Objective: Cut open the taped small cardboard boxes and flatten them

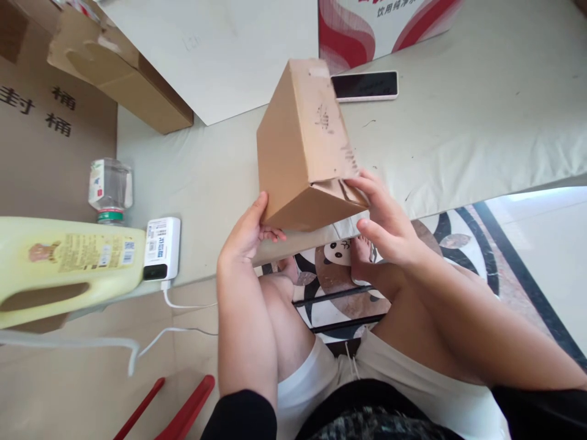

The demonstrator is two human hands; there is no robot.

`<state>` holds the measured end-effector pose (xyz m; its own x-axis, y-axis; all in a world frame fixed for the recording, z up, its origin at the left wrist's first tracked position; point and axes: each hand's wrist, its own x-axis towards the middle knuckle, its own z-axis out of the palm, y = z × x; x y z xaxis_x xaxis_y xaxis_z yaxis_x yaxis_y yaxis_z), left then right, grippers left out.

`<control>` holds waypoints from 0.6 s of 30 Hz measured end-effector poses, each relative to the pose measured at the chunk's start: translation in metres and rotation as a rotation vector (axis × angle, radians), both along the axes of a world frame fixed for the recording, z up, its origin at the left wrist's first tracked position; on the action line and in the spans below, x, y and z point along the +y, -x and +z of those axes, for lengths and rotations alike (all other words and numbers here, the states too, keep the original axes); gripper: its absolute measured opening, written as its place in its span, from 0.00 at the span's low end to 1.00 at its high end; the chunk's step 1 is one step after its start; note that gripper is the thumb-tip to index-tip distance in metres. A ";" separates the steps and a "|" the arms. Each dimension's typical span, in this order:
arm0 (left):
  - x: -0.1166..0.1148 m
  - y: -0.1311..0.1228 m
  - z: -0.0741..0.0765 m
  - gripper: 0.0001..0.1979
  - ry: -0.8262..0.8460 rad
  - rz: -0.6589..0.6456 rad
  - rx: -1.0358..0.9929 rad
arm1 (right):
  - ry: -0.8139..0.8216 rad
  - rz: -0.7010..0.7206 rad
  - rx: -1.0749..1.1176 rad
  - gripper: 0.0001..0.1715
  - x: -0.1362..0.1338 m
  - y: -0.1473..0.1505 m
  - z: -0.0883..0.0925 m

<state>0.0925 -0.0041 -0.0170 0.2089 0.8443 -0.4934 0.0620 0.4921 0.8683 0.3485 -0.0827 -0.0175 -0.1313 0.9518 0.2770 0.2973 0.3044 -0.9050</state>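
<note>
A brown cardboard box (287, 153) is tilted at the front edge of the covered table, between my hands. Its narrow side has dark handwriting and a piece of tape, and the near right corner looks torn or loosely folded. My left hand (250, 235) grips the lower left corner, thumb on the side and fingers curled underneath. My right hand (383, 220) holds the near right corner, fingertips on the loose flap and thumb lower and apart. A phone (367, 86) with a dark screen lies just behind the box.
A white carton (229, 55) and a red-and-white carton (348, 36) stand behind. On the left are a clear plastic bottle (110, 186), a yellow jug (68, 263), a white device (162, 247) with a cable, and a larger cardboard box (46, 159). Light cloth (458, 122) covers the table.
</note>
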 end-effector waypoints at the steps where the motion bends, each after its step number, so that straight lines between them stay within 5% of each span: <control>1: -0.001 0.000 0.002 0.31 0.004 -0.034 -0.014 | -0.019 -0.032 0.015 0.34 -0.001 0.000 0.000; 4: -0.001 0.001 0.002 0.28 0.049 -0.123 0.034 | -0.058 -0.144 0.031 0.30 -0.002 0.002 0.001; 7: 0.001 0.002 -0.001 0.21 -0.114 -0.032 0.177 | -0.053 -0.220 0.010 0.29 -0.002 0.004 -0.001; 10: 0.000 0.000 0.000 0.31 -0.431 0.056 0.009 | -0.028 -0.184 0.012 0.28 -0.001 0.006 -0.004; 13: -0.006 -0.007 0.008 0.46 -0.608 -0.005 -0.187 | -0.005 -0.095 0.027 0.29 0.002 0.006 -0.005; 18: -0.008 -0.018 0.008 0.49 -0.702 0.078 -0.054 | 0.017 0.023 -0.011 0.31 0.004 0.007 -0.005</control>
<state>0.1109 -0.0120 -0.0086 0.1439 0.9727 0.1820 -0.0027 -0.1835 0.9830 0.3418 -0.0792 -0.0223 -0.1564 0.9530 0.2593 0.3004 0.2960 -0.9067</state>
